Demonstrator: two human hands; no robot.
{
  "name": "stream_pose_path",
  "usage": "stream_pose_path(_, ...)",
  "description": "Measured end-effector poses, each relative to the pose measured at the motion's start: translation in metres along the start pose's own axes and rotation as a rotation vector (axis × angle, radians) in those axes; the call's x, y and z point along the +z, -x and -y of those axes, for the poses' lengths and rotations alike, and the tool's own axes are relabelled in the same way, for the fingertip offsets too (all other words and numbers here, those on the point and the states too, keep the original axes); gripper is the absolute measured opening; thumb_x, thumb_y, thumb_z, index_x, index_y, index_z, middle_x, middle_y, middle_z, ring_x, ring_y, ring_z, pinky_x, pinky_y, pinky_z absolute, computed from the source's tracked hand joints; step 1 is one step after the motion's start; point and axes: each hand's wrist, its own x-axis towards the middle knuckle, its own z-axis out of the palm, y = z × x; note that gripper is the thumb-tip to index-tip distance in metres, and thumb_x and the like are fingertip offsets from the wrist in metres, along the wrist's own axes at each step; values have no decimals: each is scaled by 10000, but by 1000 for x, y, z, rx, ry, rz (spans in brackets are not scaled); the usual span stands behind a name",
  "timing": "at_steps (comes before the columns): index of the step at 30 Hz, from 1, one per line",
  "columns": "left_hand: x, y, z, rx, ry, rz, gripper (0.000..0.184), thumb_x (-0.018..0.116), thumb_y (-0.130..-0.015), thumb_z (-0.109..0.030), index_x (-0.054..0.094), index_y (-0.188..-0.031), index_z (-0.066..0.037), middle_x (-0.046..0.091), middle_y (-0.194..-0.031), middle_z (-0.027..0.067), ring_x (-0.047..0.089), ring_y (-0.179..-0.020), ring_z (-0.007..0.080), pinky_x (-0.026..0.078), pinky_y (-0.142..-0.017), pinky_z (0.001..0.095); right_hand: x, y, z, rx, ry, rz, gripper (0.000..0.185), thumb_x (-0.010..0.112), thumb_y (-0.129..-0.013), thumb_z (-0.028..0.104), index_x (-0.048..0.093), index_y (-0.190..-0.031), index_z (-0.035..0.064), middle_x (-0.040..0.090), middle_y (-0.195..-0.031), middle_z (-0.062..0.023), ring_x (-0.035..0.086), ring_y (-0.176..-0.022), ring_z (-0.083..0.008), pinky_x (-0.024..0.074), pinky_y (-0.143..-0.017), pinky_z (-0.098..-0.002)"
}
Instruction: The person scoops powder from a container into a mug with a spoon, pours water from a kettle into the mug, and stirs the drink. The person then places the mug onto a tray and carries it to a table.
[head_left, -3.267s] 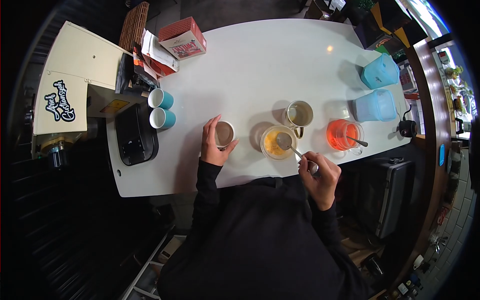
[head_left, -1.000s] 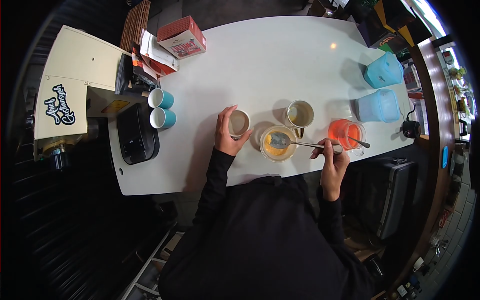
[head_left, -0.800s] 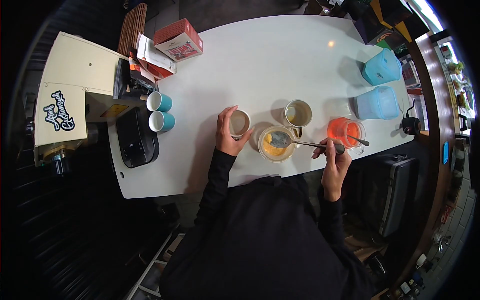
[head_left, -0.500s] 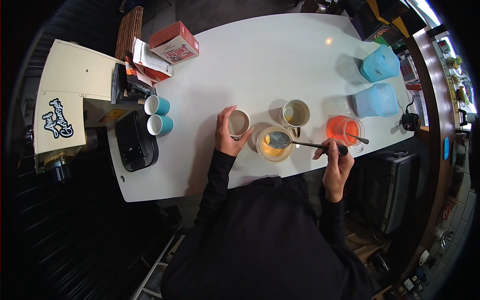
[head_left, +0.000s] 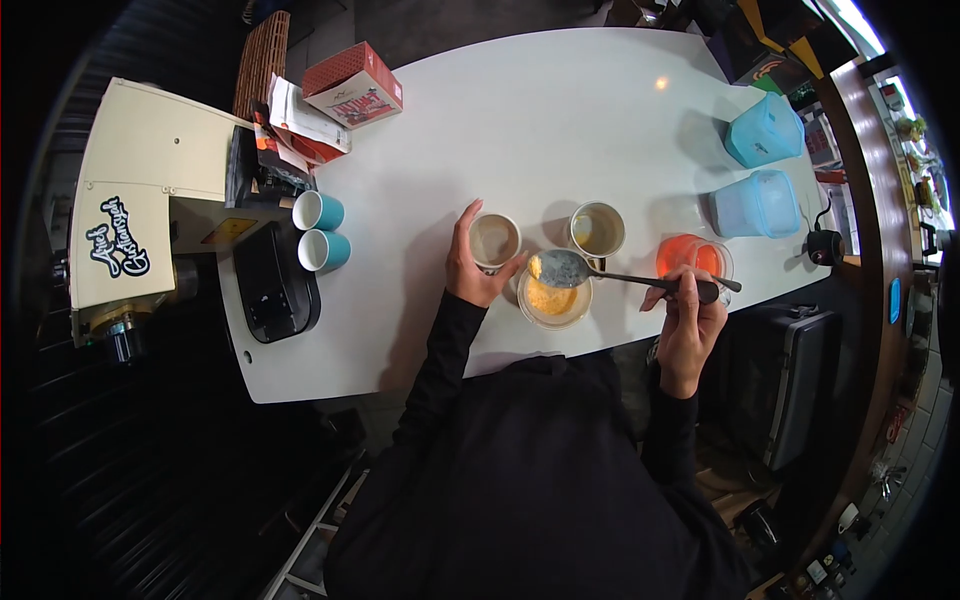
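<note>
My left hand [head_left: 478, 262] curves around the near left side of a paper cup [head_left: 494, 240], thumb and fingers on its wall. In my right hand [head_left: 692, 320] is the dark handle of a large spoon [head_left: 564, 269]. The spoon's bowl hangs over the far part of a clear round container [head_left: 550, 319] with yellow-orange contents, and a bit of yellow shows at the bowl's left edge. Just behind stands a metal mug [head_left: 597, 230] with some liquid inside. A glass jug [head_left: 697, 257] of red liquid, with a spoon in it, stands beyond my right hand.
Two teal cups [head_left: 321, 230] stand at the left beside a black device [head_left: 272, 285] and a cream machine [head_left: 150, 150]. A red and white box [head_left: 352, 85] is at the back left. Two blue containers [head_left: 757, 203] and a black kettle-like item [head_left: 824, 246] are at the right.
The paper cup and my left hand have shifted right, up to the clear container. My right hand has moved right, and the spoon's bowl has moved from inside the container to its far rim.
</note>
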Motion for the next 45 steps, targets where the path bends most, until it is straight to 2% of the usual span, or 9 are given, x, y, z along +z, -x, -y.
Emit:
stream_pose_path(6, 7, 1, 7, 11, 43, -31, 996, 908, -619, -151, 344, -1429, -21, 498, -1390, 208, 515, -1283, 352, 444, -1054, 429, 35, -14, -4, -117, 112, 108, 201, 471, -1036, 81, 601, -1023, -71, 655, -790, -101, 633, -681, -161, 509, -678, -288)
stream_pose_path(11, 8, 2, 8, -26, 75, -28, 1044, 918, -609, -115, 306, -1450, -30, 494, -1397, 198, 512, -1280, 322, 443, -1054, 416, 55, -10, -14, -237, 450, 311, 129, 577, -904, -70, 637, -1013, -38, 680, -819, -135, 710, -774, -217, 526, -698, -290)
stream_pose_path(16, 6, 0, 6, 16, 34, -17, 954, 916, -614, -124, 389, -1403, -21, 531, -1354, 176, 547, -1241, 302, 457, -1035, 401, 33, -14, 2, -261, 339, 184, 122, 519, -954, -41, 638, -979, -55, 695, -827, -118, 684, -767, -196, 518, -717, -303)
stream_pose_path(18, 7, 0, 7, 21, 40, -18, 927, 914, -617, -138, 411, -1387, -21, 537, -1339, 180, 550, -1233, 323, 462, -1029, 411, 24, -11, 17, -179, 175, 7, 152, 501, -982, -1, 630, -945, -72, 694, -828, -129, 670, -723, -197, 509, -698, -298)
stream_pose_path(22, 7, -1, 8, 21, 44, -14, 869, 909, -627, -150, 454, -1357, -28, 558, -1282, 177, 567, -1187, 346, 475, -1000, 425, -11, -6, 32, -142, 73, -37, 180, 498, -990, 21, 623, -915, -85, 679, -811, -141, 651, -666, -199, 501, -661, -296)
stream_pose_path(26, 7, -3, 7, 43, 25, 3, 840, 904, -630, -142, 470, -1342, -32, 560, -1263, 178, 570, -1164, 352, 479, -981, 431, -15, 9, 35, 3, 137, 118, 154, 533, -977, 13, 612, -905, -98, 639, -745, -114, 639, -644, -179, 511, -615, -283)
stream_pose_path(29, 9, -8, 5, 61, 20, 5, 818, 900, -632, -137, 482, -1327, -31, 559, -1262, 180, 566, -1162, 354, 478, -978, 436, -4, 15, 22, 91, 174, 190, 100, 570, -966, 13, 618, -936, -69, 648, -753, -94, 637, -666, -140, 517, -629, -265)
stream_pose_path(38, 5, -13, 4, 89, -3, 45, 764, 900, -657, -178, 517, -1300, -27, 565, -1257, 167, 575, -1159, 317, 476, -987, 410, 8, 14, -7, 197, 320, 308, 100, 625, -935, 36, 625, -968, -58, 671, -800, -78, 680, -715, -142, 514, -682, -267)
stream_pose_path(45, -17, -20, -2, 137, 19, 205, 662, 843, -717, -130, 537, -1296, -31, 527, -1355, 185, 510, -1279, 318, 417, -1068, 417, -8, 12, -8, 232, 364, 369, 200, 677, -894, 37, 630, -1072, -42, 680, -830, -61, 676, -789, -116, 512, -735, -271)
